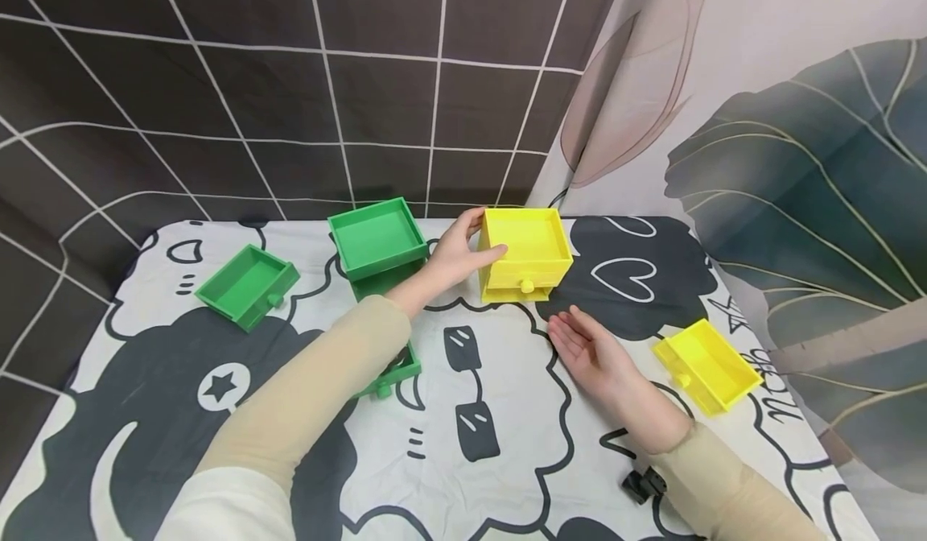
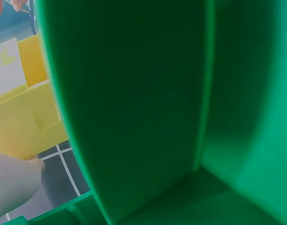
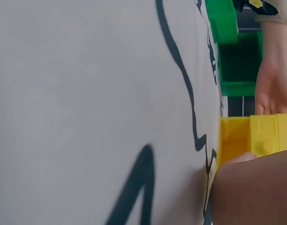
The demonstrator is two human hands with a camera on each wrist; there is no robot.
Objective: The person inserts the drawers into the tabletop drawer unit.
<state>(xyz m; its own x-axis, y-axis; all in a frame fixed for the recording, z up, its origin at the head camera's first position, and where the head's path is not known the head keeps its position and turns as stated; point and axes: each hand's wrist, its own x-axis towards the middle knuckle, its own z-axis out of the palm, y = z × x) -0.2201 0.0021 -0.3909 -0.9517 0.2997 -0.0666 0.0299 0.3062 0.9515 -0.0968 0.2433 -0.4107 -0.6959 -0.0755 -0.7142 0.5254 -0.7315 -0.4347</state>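
A yellow drawer cabinet [image 1: 527, 235] with a raised rim stands near the table's back edge. Its knobbed upper drawer [image 3: 265, 136] is in, above an open slot. My left hand [image 1: 459, 251] holds the cabinet's left side, the thumb over the front left edge and the fingers toward the back. My right hand [image 1: 590, 352] hovers in front and to the right, fingers extended, holding nothing. A loose yellow drawer [image 1: 710, 368] lies to the right of that hand. Close beneath the left wrist is a green cabinet [image 1: 376, 239], partly covered by the arm.
At the left lies a loose green drawer [image 1: 248, 287]. Another green drawer [image 1: 391, 378] shows in part behind the left forearm. A small black object [image 1: 644, 485] is beside the right sleeve. A dark gridded cloth [image 1: 376, 94] rises behind the patterned tablecloth [image 1: 507, 364].
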